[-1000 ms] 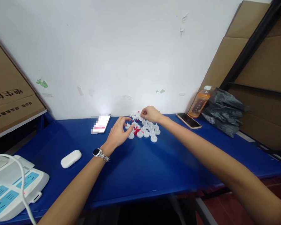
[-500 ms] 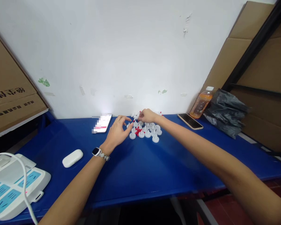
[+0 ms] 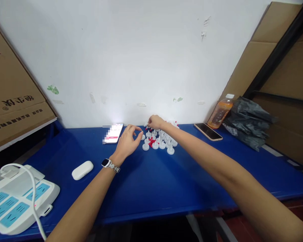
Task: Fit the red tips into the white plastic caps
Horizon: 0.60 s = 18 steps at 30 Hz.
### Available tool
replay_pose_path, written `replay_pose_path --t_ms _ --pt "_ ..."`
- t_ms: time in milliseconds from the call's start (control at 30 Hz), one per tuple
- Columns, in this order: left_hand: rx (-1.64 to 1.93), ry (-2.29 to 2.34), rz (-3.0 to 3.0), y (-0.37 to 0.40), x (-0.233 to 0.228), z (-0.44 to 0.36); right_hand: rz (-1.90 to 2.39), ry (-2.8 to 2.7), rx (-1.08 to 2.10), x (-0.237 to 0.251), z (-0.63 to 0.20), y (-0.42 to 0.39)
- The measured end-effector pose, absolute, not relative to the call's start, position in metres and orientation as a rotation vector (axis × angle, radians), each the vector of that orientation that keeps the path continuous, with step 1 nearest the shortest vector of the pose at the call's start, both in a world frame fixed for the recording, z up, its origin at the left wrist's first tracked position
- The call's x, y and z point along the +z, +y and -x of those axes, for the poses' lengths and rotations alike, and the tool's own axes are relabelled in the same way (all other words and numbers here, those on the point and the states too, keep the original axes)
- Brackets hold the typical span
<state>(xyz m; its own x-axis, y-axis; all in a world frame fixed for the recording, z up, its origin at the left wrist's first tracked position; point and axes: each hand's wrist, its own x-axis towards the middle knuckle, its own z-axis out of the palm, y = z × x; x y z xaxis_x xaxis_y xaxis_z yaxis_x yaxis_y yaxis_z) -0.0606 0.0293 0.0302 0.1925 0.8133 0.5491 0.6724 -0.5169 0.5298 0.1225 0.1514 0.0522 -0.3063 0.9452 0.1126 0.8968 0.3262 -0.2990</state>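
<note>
Several white round caps with thin stems stand in a group on the blue table, around a small heap of red pieces. My left hand hovers at the left side of the group, thumb and fingers apart, holding nothing visible. It wears a watch on the wrist. My right hand reaches to the far edge of the group by the wall. Its fingers are pinched together over small white pieces with red tips; what lies between them is hidden.
A lit phone lies left of the group, with a white earbud case and a power strip nearer me. To the right are a dark-screened phone, an orange drink bottle and a black plastic bag.
My right hand has shifted slightly left and back toward the wall, over the small white pieces. My left hand has kept nearly the same pose. The whole view has turned slightly.
</note>
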Motion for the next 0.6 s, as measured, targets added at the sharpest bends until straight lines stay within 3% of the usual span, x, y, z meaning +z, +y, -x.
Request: replay_pose_path --t_ms 133,367,600 --pt "1.260 1.438 -2.278 0.029 0.031 0.061 1.525 -2.206 0.375 0.059 -0.138 0.137" --pt "1.324 1.333 -2.098 0.023 0.030 0.045 1.010 -1.728 1.142 0.062 -0.166 0.079" --pt "1.215 1.055 -1.857 0.010 0.025 0.017 0.744 -1.449 1.541 0.044 -0.164 0.034"
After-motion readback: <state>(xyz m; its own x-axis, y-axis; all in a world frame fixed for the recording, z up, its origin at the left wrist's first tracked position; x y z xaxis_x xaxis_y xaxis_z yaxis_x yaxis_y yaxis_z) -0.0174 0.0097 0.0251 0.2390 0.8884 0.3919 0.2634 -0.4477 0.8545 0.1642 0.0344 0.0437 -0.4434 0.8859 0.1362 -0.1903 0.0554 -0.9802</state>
